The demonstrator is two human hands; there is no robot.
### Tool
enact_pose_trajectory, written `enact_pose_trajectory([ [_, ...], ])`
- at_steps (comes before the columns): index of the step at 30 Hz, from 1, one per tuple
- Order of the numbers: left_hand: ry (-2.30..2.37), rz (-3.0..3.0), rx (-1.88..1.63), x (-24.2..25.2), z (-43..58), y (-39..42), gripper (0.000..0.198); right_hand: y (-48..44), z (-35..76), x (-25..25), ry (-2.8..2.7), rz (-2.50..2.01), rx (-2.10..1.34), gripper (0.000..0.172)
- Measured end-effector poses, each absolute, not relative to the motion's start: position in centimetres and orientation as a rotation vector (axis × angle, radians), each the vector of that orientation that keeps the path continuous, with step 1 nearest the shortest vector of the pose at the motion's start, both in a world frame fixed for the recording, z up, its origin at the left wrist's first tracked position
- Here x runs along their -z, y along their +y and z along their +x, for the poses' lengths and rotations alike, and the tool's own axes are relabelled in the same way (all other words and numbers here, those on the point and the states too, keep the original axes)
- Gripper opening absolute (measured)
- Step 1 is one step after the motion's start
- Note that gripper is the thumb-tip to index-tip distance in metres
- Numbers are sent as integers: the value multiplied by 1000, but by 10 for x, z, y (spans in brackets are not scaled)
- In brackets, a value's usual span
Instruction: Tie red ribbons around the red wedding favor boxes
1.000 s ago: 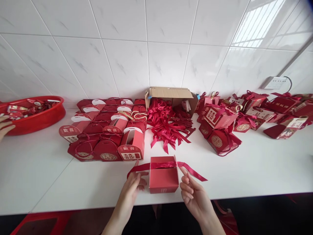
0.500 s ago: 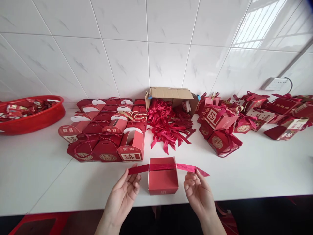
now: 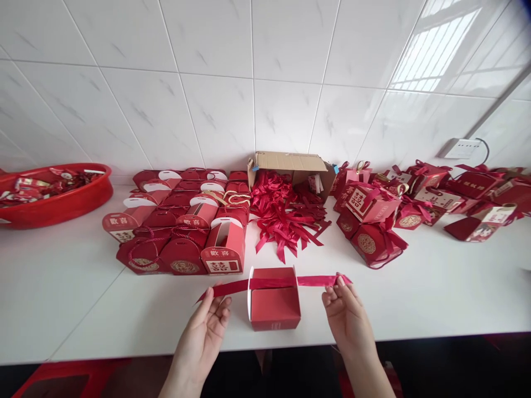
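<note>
At far left a red plastic basin (image 3: 62, 202) holds wrapped sweets. Your left hand (image 3: 207, 331), palm up, grip loosely pinching the glossy red satin ribbon (image 3: 276, 282) lying across the open red card box (image 3: 274, 301) at the white desk's (image 3: 435, 293) front edge; your right hand (image 3: 348, 315) pinches its other end.

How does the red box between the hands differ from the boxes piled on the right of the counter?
The red box stands alone near the counter's front edge, while the piled boxes lie tumbled toward the wall. Its ribbon runs straight across the top, untied, each end held by the left hand and right hand; the piled boxes already carry tied ribbons. Both are red card.
</note>
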State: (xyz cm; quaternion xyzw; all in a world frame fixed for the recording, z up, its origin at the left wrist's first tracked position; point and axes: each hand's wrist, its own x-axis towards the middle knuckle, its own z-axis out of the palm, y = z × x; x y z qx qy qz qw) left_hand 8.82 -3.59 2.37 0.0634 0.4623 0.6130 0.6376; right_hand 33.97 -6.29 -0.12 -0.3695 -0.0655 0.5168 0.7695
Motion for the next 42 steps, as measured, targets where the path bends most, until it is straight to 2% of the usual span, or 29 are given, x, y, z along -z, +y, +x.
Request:
enact_pose_trajectory([
  [5,1046,326,-1554,-35,83,-31,15,-61,345,-12,-245,-832,-980,18],
  [9,1035,458,-1622,-50,82,-26,40,-57,347,-22,-317,-870,-888,16],
  [11,1037,542,-1657,-57,83,-23,44,-55,348,-28,-403,-911,-843,16],
  [20,1111,878,-1835,-76,82,-11,28,-50,352,-44,-757,-1122,-668,27],
  [25,1069,956,-1896,-86,83,-8,24,-50,351,-63,-885,-1103,-594,20],
  [36,728,1517,-1494,-128,119,4,22,-24,333,-116,-1225,-880,-742,16],
  [42,688,1571,-1472,-132,132,2,18,-25,324,-126,-1311,-858,-804,22],
])
